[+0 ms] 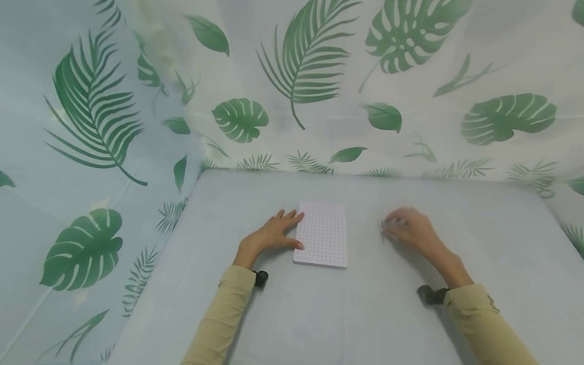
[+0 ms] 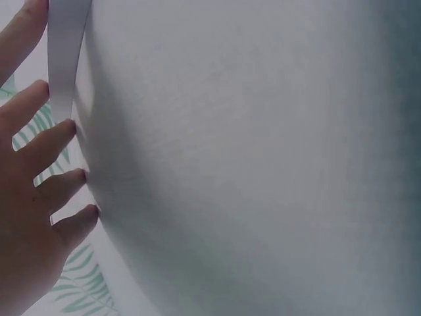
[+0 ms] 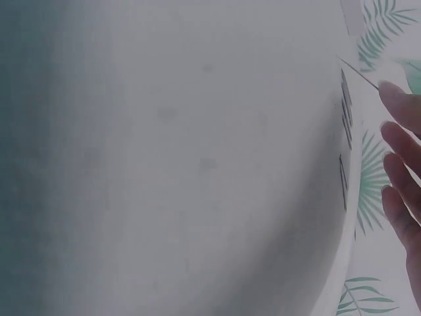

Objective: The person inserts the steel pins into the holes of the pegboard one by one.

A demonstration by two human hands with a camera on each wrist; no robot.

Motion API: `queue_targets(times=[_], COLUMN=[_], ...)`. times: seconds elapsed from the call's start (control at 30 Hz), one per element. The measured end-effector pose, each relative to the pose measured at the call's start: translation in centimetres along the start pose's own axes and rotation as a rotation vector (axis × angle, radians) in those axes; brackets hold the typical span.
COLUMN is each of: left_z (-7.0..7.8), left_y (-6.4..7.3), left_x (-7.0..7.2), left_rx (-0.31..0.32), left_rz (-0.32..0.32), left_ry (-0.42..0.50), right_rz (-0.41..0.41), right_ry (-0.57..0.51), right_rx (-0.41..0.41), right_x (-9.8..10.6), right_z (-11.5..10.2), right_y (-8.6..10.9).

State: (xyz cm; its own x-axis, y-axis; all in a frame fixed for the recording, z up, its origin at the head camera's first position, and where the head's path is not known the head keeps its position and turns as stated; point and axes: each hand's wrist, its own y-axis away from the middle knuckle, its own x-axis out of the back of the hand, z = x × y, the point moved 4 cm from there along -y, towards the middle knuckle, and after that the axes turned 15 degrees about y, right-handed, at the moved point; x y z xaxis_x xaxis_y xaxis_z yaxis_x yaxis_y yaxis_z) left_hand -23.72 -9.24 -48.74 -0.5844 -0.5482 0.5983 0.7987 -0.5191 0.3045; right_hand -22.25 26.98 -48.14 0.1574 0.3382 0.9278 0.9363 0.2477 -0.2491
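A white rectangular board (image 1: 323,235) with rows of small holes lies on the table. My left hand (image 1: 271,234) rests at its left side, fingers spread and fairly straight, with thumb and index finger touching the edge. The left wrist view catches the board's pale side (image 2: 64,59) beside these fingers. To the right of the board, my right hand (image 1: 412,230) hovers over the table, slightly blurred. Between its thumb and index finger it pinches a thin needle-like pin (image 3: 358,72). Several similar dark thin pins (image 3: 346,108) lie on the table below that hand.
The pale grey tabletop (image 1: 365,314) extends around both hands. Behind it and at the left hang white sheets (image 1: 319,132) printed with green leaves. A small black camera sits on each wrist, the right one (image 1: 429,295) near the sleeve cuff.
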Motion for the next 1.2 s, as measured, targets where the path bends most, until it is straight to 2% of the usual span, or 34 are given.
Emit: queue_targets(times=[0.2,0.37,0.6,0.7,0.83,0.93,1.07,1.2], left_z=[0.4,0.3,0.2,0.3,0.1,-0.1,-0.2,-0.2], left_y=[-0.8,-0.9,-0.6,-0.6,-0.5,-0.3,-0.3,-0.3], left_x=[0.0,0.0,0.0,0.0,0.1,0.1,0.0,-0.1], left_rx=[0.001,0.019,0.016,0.002,0.004,0.016,0.014,0.012], left_rz=[0.0,0.004,0.012,0.015,0.016,0.017,0.023,0.029], left_ry=[-0.018,-0.017,-0.005,0.012,0.023,0.024,0.033,0.033], right_rz=[-0.021,-0.025,-0.077,-0.045,-0.023,-0.054,-0.095,-0.088], right_ry=[-0.017,-0.045,-0.107,-0.124,-0.21,-0.257,-0.247,-0.271], right_rx=[-0.098,-0.108,-0.156,-0.147,-0.123,-0.138,-0.181,-0.169], right_x=[0.5,0.6,0.2,0.3,0.3,0.2,-0.2,-0.1], right_z=[0.1,-0.3,-0.8,-1.1,-1.7,-2.2,-2.7,-3.4], right_y=[0.4,0.3,0.3,0.2,0.0,-0.4,-0.9,-1.6])
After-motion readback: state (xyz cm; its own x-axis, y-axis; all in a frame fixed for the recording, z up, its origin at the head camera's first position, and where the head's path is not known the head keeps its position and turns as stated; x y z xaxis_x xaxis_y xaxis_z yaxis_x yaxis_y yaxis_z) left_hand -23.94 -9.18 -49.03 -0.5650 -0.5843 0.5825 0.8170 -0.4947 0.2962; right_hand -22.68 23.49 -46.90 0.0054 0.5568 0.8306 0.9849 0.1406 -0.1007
